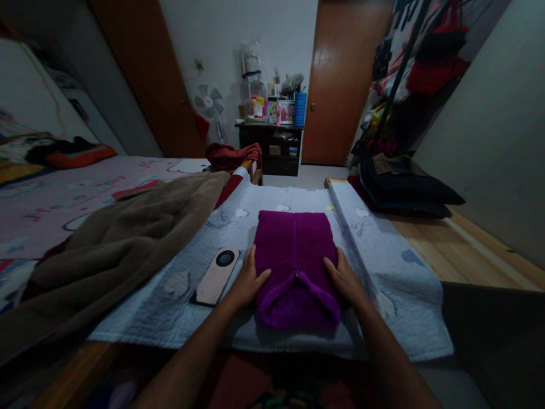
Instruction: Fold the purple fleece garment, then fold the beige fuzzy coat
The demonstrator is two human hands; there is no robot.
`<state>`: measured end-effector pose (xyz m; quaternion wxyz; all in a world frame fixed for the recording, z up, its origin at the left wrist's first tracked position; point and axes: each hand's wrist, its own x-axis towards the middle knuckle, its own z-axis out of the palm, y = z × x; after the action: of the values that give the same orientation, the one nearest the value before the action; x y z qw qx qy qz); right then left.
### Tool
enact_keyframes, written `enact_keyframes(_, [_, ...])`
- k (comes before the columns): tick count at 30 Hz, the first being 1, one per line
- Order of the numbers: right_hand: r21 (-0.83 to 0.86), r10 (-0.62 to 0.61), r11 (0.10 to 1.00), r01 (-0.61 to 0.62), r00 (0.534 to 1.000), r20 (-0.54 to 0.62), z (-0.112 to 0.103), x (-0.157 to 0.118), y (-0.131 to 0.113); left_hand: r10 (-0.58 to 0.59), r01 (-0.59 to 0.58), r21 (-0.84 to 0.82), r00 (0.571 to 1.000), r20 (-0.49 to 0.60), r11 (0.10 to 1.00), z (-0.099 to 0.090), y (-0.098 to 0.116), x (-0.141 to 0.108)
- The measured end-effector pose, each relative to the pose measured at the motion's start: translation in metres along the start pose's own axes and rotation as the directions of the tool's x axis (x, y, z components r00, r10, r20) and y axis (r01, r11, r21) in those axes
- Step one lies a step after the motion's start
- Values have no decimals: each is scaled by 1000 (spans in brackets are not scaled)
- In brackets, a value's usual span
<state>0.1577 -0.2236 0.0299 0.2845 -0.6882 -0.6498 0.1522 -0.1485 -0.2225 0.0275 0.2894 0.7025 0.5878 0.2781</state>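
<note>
A purple fleece zip-up jacket (281, 238), folded into a neat rectangle, lies in front of me with its zip running down the middle and its collar toward me. My left hand (251, 281) grips its left side, thumb on top. On the right side, my right hand (342, 275) holds the jacket the same way, its thumb on the upper face; some fingers of both hands are hidden along the edges. A pink phone (215, 278) with a round black camera ring lies face down just left of my left hand. Beneath everything spreads a pale blue quilted cloth (281, 199).
A brown blanket (140, 227) covers part of the bed (128, 170) at left. Dark folded clothes (404, 184) are stacked on a wooden surface (481, 250) at right. Farther back stand a white fan (209, 101), a dark cabinet (251, 147) and a brown door (340, 85).
</note>
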Motion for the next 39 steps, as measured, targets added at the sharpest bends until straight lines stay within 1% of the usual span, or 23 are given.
enact_keyframes(1, [97,78,992,-78,997,8,-3,4,3,-46,43,-85,998,-35,995,0,0,1])
enact_keyframes(2, [191,168,966,-172,985,37,-6,8,5,-104,94,-176,993,-50,980,-2,1,4])
enact_keyframes(4, [333,311,880,-338,941,132,-14,17,10,-256,223,-361,965,-46,906,-7,5,10])
enact_keyframes(6, [433,381,783,-446,895,234,-20,25,13,-415,343,-517,910,-26,784,-14,9,18])
enact_keyframes(7, [482,395,732,-482,876,276,-22,29,14,-472,384,-577,882,-2,720,-17,12,21])
enact_keyframes(8, [534,397,677,-506,862,315,-24,33,14,-499,413,-626,866,45,661,-21,14,24])
enact_keyframes(9, [588,383,617,-523,852,356,-25,36,14,-491,435,-662,864,116,610,-24,16,25])
enact_keyframes(10, [641,351,551,-534,846,403,-26,38,13,-456,453,-688,868,195,568,-26,17,25])
enact_keyframes(12, [722,251,413,-555,831,496,-25,42,9,-360,480,-717,873,330,506,-28,19,23])
enact_keyframes(13, [741,203,355,-570,821,534,-24,43,6,-322,488,-724,871,371,487,-29,20,22])
enact_keyframes(15, [747,144,274,-606,794,591,-23,45,-1,-287,479,-739,877,385,473,-29,21,20])
enact_keyframes(17, [743,127,237,-626,778,615,-22,45,-8,-263,429,-761,903,340,487,-28,21,20])
enact_keyframes(19, [758,105,214,-616,786,609,-22,44,-13,-237,341,-778,939,251,528,-27,20,23])
enact_keyframes(20, [777,87,207,-594,803,590,-23,43,-16,-226,296,-777,953,201,556,-27,20,24])
enact_keyframes(23, [857,23,204,-473,878,478,-26,37,-22,-200,196,-739,976,84,645,-32,21,32])
enact_keyframes(26, [900,-6,236,-367,925,379,-32,27,-28,-134,114,-678,991,23,726,-42,26,42])
enact_keyframes(27, [908,-10,236,-346,933,359,-35,23,-30,-101,90,-659,995,21,747,-47,30,46])
enact_keyframes(29, [919,-13,218,-328,941,339,-40,14,-33,-57,78,-625,997,53,776,-58,37,56])
enact_keyframes(32, [916,2,200,-347,936,353,-46,-3,-37,-16,85,-555,992,128,827,-76,50,76])
enact_keyframes(35, [898,-8,225,-378,921,389,-47,-21,-44,76,-4,-409,984,159,913,-93,61,102])
enact_keyframes(37, [884,-37,245,-397,908,418,-45,-31,-51,131,-53,-341,969,209,939,-100,65,120])
enact_keyframes(39, [879,-62,242,-411,897,437,-42,-41,-59,170,-81,-305,946,277,949,-103,66,139])
